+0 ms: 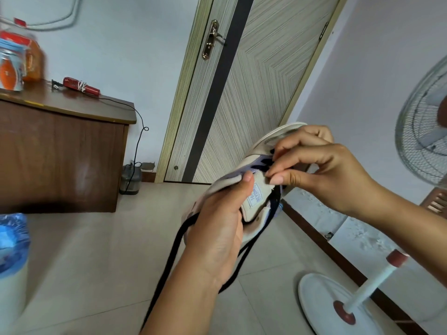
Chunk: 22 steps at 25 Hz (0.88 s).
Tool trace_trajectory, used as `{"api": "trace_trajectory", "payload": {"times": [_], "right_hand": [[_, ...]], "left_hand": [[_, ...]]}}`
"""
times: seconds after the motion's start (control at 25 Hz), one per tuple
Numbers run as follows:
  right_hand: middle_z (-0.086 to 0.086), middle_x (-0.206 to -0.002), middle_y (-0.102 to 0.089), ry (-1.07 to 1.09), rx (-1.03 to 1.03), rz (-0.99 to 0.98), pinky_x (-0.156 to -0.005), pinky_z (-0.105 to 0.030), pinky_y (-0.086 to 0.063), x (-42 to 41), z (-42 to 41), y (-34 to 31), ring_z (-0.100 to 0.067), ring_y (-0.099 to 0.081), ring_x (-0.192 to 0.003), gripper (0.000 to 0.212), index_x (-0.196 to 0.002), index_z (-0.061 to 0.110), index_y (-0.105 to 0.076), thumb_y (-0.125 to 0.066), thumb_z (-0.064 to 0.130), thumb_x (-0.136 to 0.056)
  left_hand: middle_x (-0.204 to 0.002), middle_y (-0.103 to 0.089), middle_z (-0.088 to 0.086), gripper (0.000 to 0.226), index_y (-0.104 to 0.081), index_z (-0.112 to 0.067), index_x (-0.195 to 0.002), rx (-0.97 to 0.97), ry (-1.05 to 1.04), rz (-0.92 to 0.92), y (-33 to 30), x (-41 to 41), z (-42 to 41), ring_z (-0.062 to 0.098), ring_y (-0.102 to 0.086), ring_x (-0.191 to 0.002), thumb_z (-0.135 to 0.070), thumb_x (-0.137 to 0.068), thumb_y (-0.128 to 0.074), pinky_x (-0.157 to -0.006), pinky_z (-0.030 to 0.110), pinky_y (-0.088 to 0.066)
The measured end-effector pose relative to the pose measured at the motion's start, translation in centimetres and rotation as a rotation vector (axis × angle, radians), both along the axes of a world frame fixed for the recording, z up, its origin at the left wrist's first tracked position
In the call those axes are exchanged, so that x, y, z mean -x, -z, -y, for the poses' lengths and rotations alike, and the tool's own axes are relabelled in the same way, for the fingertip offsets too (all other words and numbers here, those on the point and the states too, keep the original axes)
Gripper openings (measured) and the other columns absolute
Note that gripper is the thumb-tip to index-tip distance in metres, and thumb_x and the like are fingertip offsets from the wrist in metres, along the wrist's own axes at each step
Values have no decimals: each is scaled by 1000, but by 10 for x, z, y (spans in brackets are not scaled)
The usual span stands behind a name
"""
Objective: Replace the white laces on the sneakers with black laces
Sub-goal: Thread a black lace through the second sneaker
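We see a pale tiled floor (96,262) and a brown wooden cabinet (60,153) standing on it against the wall. On the cabinet's top, near its back edge, lies a red tool (81,86) with a black cord running off the right corner down to a small grey device (130,177) on the floor beside the door. At the top's left end stand blurred orange containers (17,61). A white fan base (338,308) rests on the floor at the right wall.
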State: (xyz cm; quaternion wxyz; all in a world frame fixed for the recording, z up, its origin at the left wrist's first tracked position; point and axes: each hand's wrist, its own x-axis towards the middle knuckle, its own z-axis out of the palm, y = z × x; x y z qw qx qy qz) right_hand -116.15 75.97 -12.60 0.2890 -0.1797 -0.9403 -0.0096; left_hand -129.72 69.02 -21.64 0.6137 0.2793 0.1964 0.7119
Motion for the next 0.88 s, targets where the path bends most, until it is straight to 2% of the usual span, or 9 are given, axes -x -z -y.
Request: {"api": "trace_trajectory", "payload": {"times": [0.12,0.24,0.32,0.4,0.52,0.6,0.64,0.72,0.88], "right_hand": [[19,-91,-55,148,-11,12,-94,-19,-27,22,-8,-2,-10,-41,-103,8,-81,34,-59,-60,42,-84],[11,-82,-56,371,130,57,-75,-11,-40,38,-36,-17,-2,-53,-81,10,-86,22,-53,-54,26,-94],[5,-79,-61,529,238,27,-62,-12,-40,31,-70,-24,0,-55,-70,11,-91,14,-54,-51,23,-97],[-8,-87,-65,722,309,-99,-66,-22,-45,13,-106,-19,-14,-63,-76,12,-95,8,-55,-51,20,-97],[-20,-117,-60,905,351,31,-83,-32,-44,-4,-119,8,-29,-58,-101,28,-114,1,-57,-54,21,-95],[-10,-125,-58,678,475,214,-90,-30,-45,10,-96,26,-19,-56,-109,41,-130,10,-51,-58,27,-93],[-4,-120,-61,494,580,253,-86,-24,-48,20,-74,35,-10,-58,-104,38,-127,14,-53,-59,25,-91],[4,-96,-66,197,815,318,-64,-12,-51,38,-29,50,3,-61,-81,24,-110,13,-61,-61,18,-86],[3,-69,-56,52,856,464,-64,-16,-44,46,-9,66,-7,-52,-66,25,-82,9,-57,-69,27,-70]], "left_hand": [[-85,-74,-6,25,-72,-28,-70,81,-161,-261,9,6,-9,8,-69,-85,-29,-91,-58,-68,24,-52],[-80,-69,-8,24,-65,-22,-79,176,-204,-591,22,18,-16,9,-63,-83,-38,-93,-54,-68,16,-45],[-91,-66,-7,27,-63,-25,-90,325,-137,-767,35,34,-23,9,-59,-91,-51,-87,-56,-77,22,-44],[-108,-67,2,49,-64,-19,-104,409,-6,-863,45,49,-25,21,-60,-102,-59,-74,-62,-95,36,-43],[-116,-64,10,74,-65,-18,-109,424,71,-840,49,63,-20,33,-62,-104,-64,-51,-68,-92,48,-45],[-117,-63,13,78,-64,-19,-110,413,61,-849,49,71,-18,36,-61,-105,-65,-46,-68,-83,46,-49],[-115,-63,13,77,-64,-19,-108,397,53,-864,49,74,-18,37,-60,-105,-65,-46,-67,-83,48,-49],[-111,-66,14,71,-67,-17,-102,355,37,-901,51,78,-18,39,-60,-105,-65,-49,-66,-93,57,-45],[-103,-66,23,73,-66,-7,-99,349,28,-953,51,74,-16,45,-62,-99,-63,-51,-65,-94,58,-42]]}}
